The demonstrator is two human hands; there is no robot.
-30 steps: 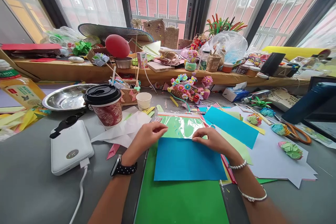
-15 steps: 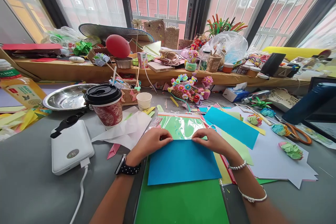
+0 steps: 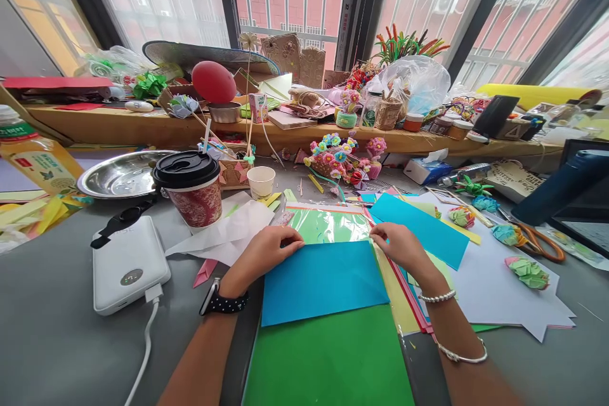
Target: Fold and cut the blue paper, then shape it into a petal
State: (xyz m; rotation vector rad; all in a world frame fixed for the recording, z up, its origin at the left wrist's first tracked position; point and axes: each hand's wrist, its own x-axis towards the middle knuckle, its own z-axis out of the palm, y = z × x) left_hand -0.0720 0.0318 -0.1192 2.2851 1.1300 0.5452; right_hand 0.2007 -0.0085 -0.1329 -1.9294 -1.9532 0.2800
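Observation:
A blue sheet of paper point(image 3: 325, 285) lies slightly tilted over a green sheet in a clear plastic sleeve point(image 3: 328, 361). At its upper left edge, my left hand point(image 3: 275, 248) pinches the paper between thumb and fingers. My right hand point(image 3: 402, 250) has its thumb and fingertips closed at the upper right corner of the same sheet. Above the blue paper's top edge, light green paper point(image 3: 328, 223) shows under shiny plastic. Another blue piece of paper point(image 3: 419, 228) lies just beyond my right hand.
To the left stand a lidded paper coffee cup point(image 3: 193, 193), a white power bank point(image 3: 128, 269) with a cable, and a steel plate point(image 3: 126, 174). White paper point(image 3: 495, 282), paper flowers point(image 3: 528, 271) and orange-handled scissors point(image 3: 542, 244) lie at right. A crowded ledge point(image 3: 295, 135) runs behind.
My right hand has slid outward to the right along the top edge, to the corner. The blue sheet has shifted slightly left and up and tilted a little. My left hand moved slightly left.

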